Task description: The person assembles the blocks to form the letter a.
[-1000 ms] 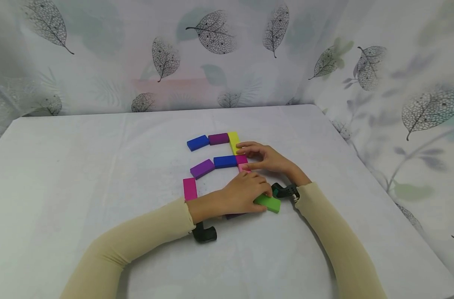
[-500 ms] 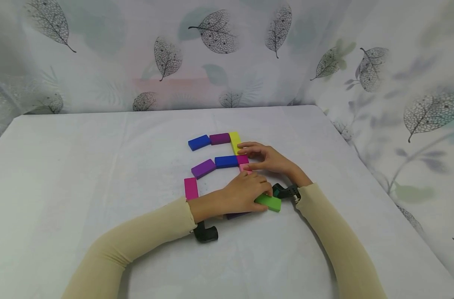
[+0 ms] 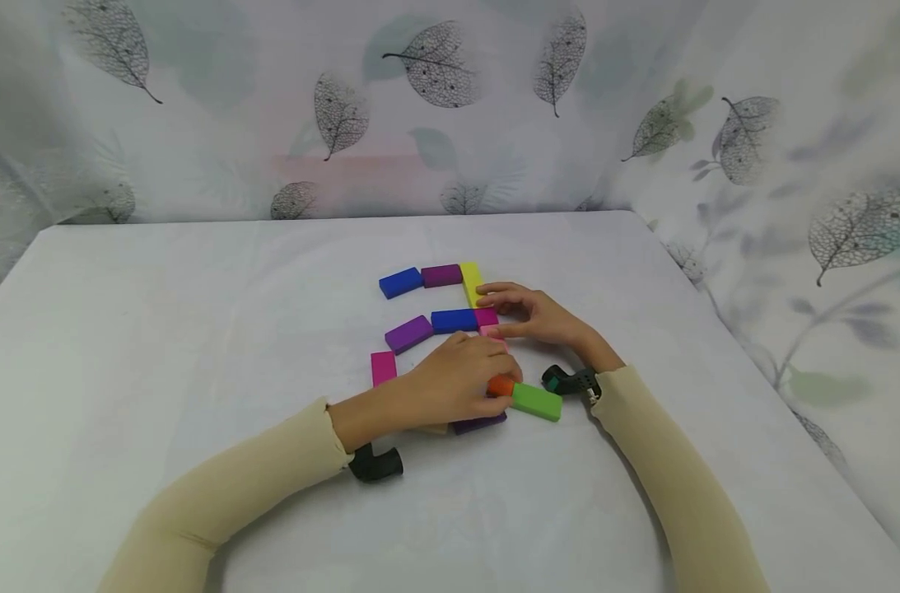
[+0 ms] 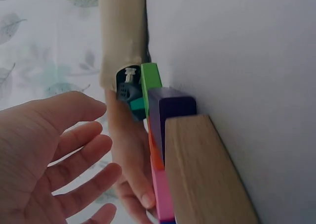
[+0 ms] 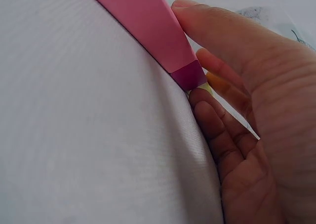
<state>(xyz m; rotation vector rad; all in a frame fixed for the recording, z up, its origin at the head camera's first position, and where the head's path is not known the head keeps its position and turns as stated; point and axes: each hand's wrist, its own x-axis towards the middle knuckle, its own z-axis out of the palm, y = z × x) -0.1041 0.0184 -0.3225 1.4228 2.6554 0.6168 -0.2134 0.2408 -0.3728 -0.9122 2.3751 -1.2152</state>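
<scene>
Colored rectangular blocks lie end to end on the white table. My left hand (image 3: 457, 380) hovers over the lower blocks with nothing in its loosely bent fingers; its fingertips overlap an orange block (image 3: 501, 385) in the head view. A green block (image 3: 537, 402) lies just right of it, against the orange one. My right hand (image 3: 544, 318) rests at the right side of the row, its thumb touching a pink block (image 5: 143, 26) and its fingertips beside a magenta block (image 5: 189, 76) and a yellow block (image 3: 471, 283). A dark purple block (image 4: 173, 108) and a wooden block (image 4: 202, 169) lie below, partly hidden.
Blue (image 3: 401, 282) and plum (image 3: 441, 275) blocks form the top row. Another blue block (image 3: 454, 321) and a purple block (image 3: 408, 333) make the middle row. A magenta block (image 3: 384, 367) lies left, partly behind the left arm. Leaf-printed cloth (image 3: 227, 107) hangs behind the table.
My left hand has let go of the green block and moved left, uncovering the orange block. The green block stays beside it. My right hand keeps its place by the pink and yellow blocks.
</scene>
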